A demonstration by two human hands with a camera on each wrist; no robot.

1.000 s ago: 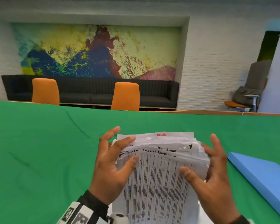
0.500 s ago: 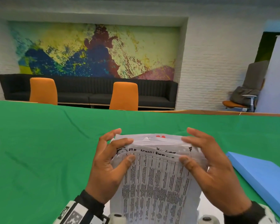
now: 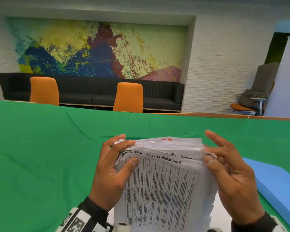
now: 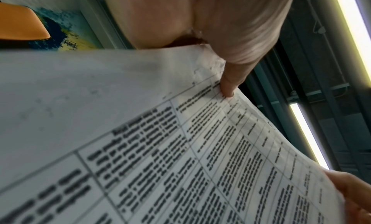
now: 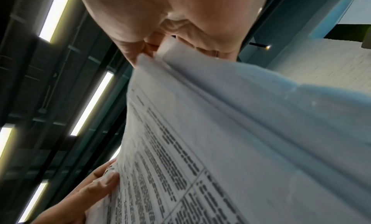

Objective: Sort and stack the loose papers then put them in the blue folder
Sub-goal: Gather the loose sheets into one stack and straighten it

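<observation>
White, thin and slightly crumpled, the stack of papers (image 3: 164,178) is held upright between both hands, its top edges uneven and fanned. The front sheet is printed with a ruled table of small black text, too blurred to be read; behind its top edge, bold black handwriting is partly seen but cannot be made out, and red marks show on a rear sheet. The left hand (image 3: 110,174) is curled round the stack's left edge, its thumb pressed on the front sheet and its fingers wrapped behind. The right hand (image 3: 231,180) grips the right edge, thumb laid on the front corner, some fingers tucked behind the sheets and the index finger raised clear above them. In the wrist views the sheets are seen bowed, pinched at the edges by the fingertips. A matte, smooth blue folder (image 3: 278,186) lies closed and flat just beyond the right hand's knuckles, on the creased green cloth (image 3: 40,156).
</observation>
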